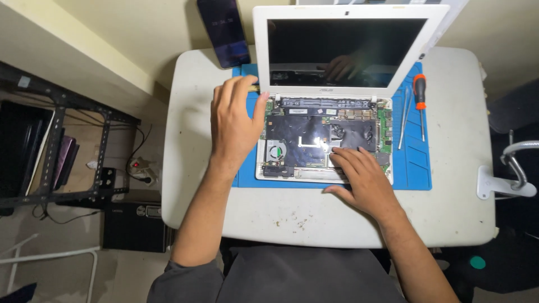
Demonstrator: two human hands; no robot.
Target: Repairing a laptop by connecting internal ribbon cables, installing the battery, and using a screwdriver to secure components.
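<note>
A dark metal shelf (56,151) stands at the far left on a pale floor, beside a white counter (466,213) set against a cream wall. One phone (223,32) leans at the counter's back. One blue mat (418,163) carries one opened white laptop (323,137), its circuit boards bare. The left hand (233,126) grips the laptop's left hinge corner, pinching a thin tool; the right hand (365,179) lies flat, fingers spread, on the front edge. One pair of tweezers (404,118) and one orange-handled screwdriver (419,101) lie right.

White laptop (348,67) w/ black screen, blue mat (412,163), white table (460,213), orange-handled screwdriver (419,92).
</note>
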